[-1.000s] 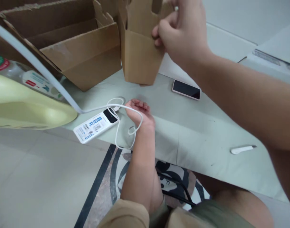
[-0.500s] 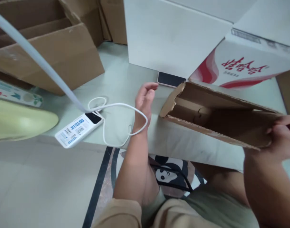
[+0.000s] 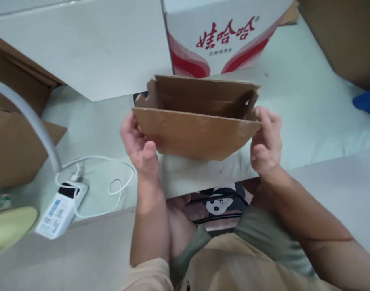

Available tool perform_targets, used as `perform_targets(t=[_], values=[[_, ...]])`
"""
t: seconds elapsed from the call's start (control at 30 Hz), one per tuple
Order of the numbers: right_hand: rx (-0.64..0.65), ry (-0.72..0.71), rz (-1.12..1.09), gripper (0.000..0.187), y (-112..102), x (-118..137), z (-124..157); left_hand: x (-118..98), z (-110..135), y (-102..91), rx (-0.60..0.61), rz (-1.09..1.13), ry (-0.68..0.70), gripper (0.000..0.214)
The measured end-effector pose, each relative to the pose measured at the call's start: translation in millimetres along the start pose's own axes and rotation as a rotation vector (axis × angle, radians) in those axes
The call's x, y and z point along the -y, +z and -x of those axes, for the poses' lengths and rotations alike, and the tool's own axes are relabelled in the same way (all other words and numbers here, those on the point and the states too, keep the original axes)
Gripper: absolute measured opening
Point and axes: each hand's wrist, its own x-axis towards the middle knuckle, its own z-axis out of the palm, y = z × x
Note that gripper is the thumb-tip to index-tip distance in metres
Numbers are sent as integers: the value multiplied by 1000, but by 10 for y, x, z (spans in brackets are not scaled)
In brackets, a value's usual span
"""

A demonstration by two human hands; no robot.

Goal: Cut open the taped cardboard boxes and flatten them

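Brown cardboard is stretching between the two hands: an open-topped box (image 3: 197, 135) is lying across the front of the body, over the near part of the pale cloth (image 3: 303, 113). Its long axis is running from left to right, from one palm to the other, so neither hand is being nearer than the other. The left hand (image 3: 142, 155) is gripping the left end, with its thumb coming to the lower front corner; the right hand (image 3: 268, 139) is holding the right end, its fingertips reaching the upper edge. Both hands are staying well apart, with the box between them. Its mouth is facing upward; whether its bottom is resting on the cloth, one cannot tell.

Just behind the far wall, a white carton with red writing (image 3: 188, 40) is standing and closing the way forward; a larger white box (image 3: 82, 52) is standing to the left of it. A dark flat object (image 3: 139, 98) is showing partly behind the left end. A white cable (image 3: 100, 157) is looping near the left wrist, beside the power bank (image 3: 60, 212). Toward the right, the cloth is offering more room.
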Motion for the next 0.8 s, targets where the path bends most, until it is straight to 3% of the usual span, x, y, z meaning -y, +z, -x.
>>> perform_targets(t=[0.1, 0.23, 0.37, 0.57, 0.7, 0.8], values=[[45, -371, 37, 58, 23, -85, -2, 59, 24, -71, -2, -119, 115, 49], [-33, -599, 10, 37, 107, -192, 19, 108, 83, -146, 46, -211, 410, 61], [-33, -584, -80, 18, 82, -208, 81, 47, 184, -133, 64, -241, 466, 45], [-43, -578, -239, 17, -19, -139, 118, 27, 268, -169, 161, -230, 467, 42], [-97, -563, -261, 26, -14, -159, 151, 80, 330, -202, 131, -251, 421, 44], [-61, -373, -229, 49, -2, -155, 194, 78, 364, -174, 114, -232, 457, 44]])
